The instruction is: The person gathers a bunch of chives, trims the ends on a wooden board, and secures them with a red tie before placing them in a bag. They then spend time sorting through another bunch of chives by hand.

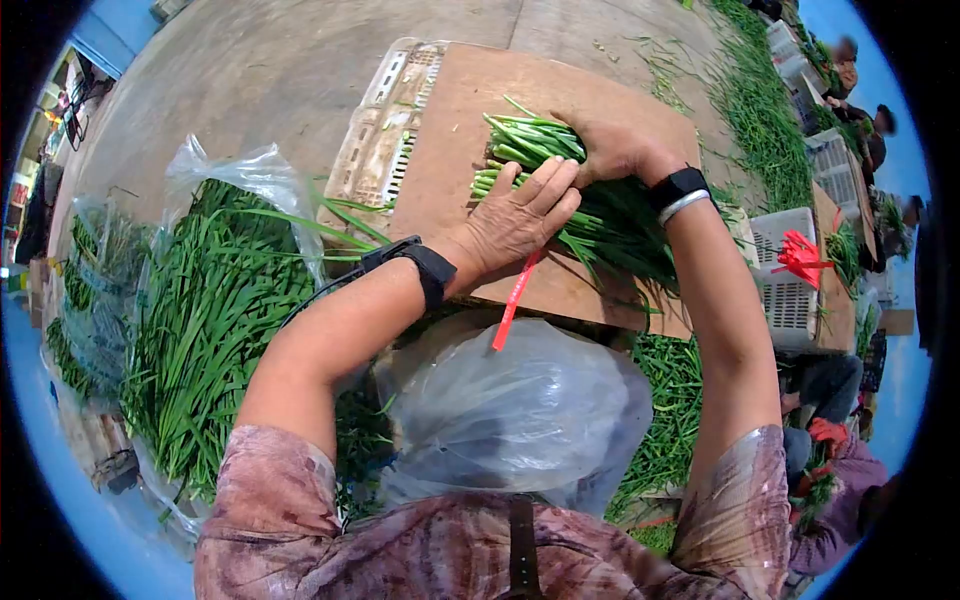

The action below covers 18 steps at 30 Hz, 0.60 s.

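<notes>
A bunch of garlic chives (530, 138) lies on a brown board (480, 80), its pale cut ends toward the upper left and its dark leaves (630, 225) toward the lower right. My right hand (612, 150) is wrapped round the bunch from its far side. Across the near side, my left hand (525, 212) presses with its fingers together, gripping the stalks; more stalk ends (484, 184) poke out beside it. Below my left hand hangs a red tie strip (516, 300); where its upper end goes is hidden.
The board rests on a dirty white crate (375, 135). Loose chives fill a plastic bag (225, 310) at left. Clear plastic (520, 400) covers my lap. On the right are a white crate (785, 270), red strips (800, 255), strewn chives (760, 90) and other people.
</notes>
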Each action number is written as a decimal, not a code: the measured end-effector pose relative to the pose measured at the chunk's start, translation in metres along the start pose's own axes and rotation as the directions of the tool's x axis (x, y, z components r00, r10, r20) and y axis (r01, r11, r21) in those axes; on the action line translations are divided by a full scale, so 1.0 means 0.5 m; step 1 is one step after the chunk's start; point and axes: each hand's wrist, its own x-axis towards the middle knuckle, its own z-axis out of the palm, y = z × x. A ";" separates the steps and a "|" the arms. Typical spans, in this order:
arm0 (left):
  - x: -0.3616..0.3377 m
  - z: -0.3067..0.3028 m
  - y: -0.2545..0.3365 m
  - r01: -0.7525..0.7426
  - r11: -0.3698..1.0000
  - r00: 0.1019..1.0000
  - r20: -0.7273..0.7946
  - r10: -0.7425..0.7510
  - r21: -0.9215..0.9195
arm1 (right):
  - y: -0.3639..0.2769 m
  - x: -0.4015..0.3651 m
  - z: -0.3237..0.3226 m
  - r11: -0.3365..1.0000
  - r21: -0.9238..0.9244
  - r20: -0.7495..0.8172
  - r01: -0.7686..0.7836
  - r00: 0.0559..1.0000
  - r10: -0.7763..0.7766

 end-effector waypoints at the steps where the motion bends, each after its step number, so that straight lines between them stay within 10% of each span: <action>1: 0.000 -0.001 0.000 0.005 1.000 1.000 -0.012 -0.006 -0.009 | 0.005 -0.001 0.001 1.000 -0.004 -0.003 0.001 1.000 -0.001; 7: 0.009 -0.008 0.001 0.114 0.992 0.993 0.002 -0.114 -0.047 | -0.030 -0.046 -0.011 0.947 0.321 -0.011 -0.013 1.000 0.018; 18: 0.011 -0.024 -0.008 0.196 0.964 0.971 0.171 -0.165 -0.178 | -0.066 -0.041 -0.019 0.991 -0.083 0.105 -0.101 0.988 0.110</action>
